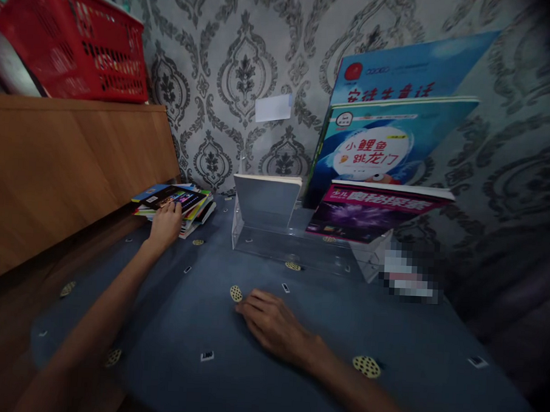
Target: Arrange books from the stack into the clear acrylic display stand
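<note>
My left hand (165, 222) is at a stack of books (195, 218) at the back left of the table. Its bent fingers grip the near edge of the top book (177, 197), which has a black cover with a coloured picture; the thumb is hidden. My right hand (274, 322) rests palm down on the blue tablecloth (169, 341), holding nothing, its fingers loosely bent. Beyond it stands a clear acrylic book rack (273, 239). A grey-looking book (268, 199) leans in its left part, and a purple magazine (370, 213) in its right part.
Two blue picture books, one lower (373, 140) and one taller (404, 69), stand behind the magazine. A red plastic basket (112, 59) sits on a wooden cabinet (76, 167) at left. Patterned wallpaper (244, 71) closes off the back. A blurred patch (406, 275) lies right of the rack.
</note>
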`<state>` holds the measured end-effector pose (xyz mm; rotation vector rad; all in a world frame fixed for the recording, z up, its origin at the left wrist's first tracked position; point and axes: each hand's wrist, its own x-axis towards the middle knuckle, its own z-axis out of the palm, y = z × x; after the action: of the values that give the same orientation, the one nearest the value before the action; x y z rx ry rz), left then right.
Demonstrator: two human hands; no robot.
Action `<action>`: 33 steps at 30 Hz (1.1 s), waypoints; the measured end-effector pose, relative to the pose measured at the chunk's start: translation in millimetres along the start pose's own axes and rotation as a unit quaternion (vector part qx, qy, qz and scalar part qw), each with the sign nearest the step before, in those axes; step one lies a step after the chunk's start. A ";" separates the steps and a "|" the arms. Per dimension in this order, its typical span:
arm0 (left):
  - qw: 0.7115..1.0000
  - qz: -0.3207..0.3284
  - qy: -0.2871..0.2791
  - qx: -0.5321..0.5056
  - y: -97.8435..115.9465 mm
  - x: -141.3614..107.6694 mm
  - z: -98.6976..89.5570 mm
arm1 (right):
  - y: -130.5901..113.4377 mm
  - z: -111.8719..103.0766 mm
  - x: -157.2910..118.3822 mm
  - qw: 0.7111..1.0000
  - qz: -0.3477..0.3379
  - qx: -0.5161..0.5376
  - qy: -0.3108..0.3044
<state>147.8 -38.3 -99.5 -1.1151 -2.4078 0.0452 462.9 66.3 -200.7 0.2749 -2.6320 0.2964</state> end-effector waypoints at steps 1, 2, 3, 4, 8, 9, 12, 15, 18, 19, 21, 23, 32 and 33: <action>1.000 0.006 0.007 0.000 0.9 -6.1 1.2 | -0.1 0.0 -0.2 1.000 0.002 0.001 0.000; 1.000 0.011 0.014 -0.001 2.3 -12.4 2.9 | -0.1 0.0 -0.4 1.000 0.004 0.002 0.001; 1.000 0.013 0.021 -0.001 4.0 -18.9 5.0 | -0.1 0.2 -0.6 1.000 0.006 0.001 0.000; 1.000 0.014 0.027 0.001 6.2 -25.4 7.5 | -0.1 0.4 -0.8 1.000 0.007 0.000 0.000; 0.999 0.015 0.027 0.018 15.6 -48.9 19.7 | 0.0 1.3 -0.9 1.000 0.003 -0.001 0.002; 0.999 0.018 0.024 0.023 17.5 -53.5 22.6 | 0.0 1.4 -0.7 1.000 0.002 0.000 0.004; 0.999 0.024 0.014 0.033 22.0 -64.2 28.8 | 0.1 1.8 -0.1 1.000 0.000 0.000 0.011; 0.998 0.033 0.007 0.054 27.3 -72.6 30.6 | 0.4 2.5 -0.1 1.000 -0.004 0.001 0.014; 0.995 0.049 -0.010 0.088 33.9 -81.9 29.7 | 0.3 3.2 -0.6 1.000 -0.001 0.000 0.014; 0.994 0.054 -0.016 0.095 36.0 -85.3 29.4 | 0.1 3.1 -0.7 1.000 -0.001 -0.002 0.012; 0.993 0.062 -0.025 0.101 39.6 -92.4 28.7 | -0.5 2.5 -0.7 1.000 -0.001 -0.007 0.006; 0.992 0.066 -0.031 0.100 42.3 -99.5 27.6 | -1.1 1.5 -0.3 1.000 -0.005 -0.010 0.004; 0.989 0.076 -0.101 0.082 54.2 -139.3 -3.4 | -1.3 0.2 0.7 1.000 -0.004 -0.005 0.006; 0.987 0.080 -0.118 0.074 55.7 -144.5 -9.3 | -1.3 0.2 0.6 1.000 -0.003 -0.004 0.007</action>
<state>271.0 -107.7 -163.3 -1.2907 -2.4634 0.4250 462.6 65.0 -200.4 0.2777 -2.6177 0.2835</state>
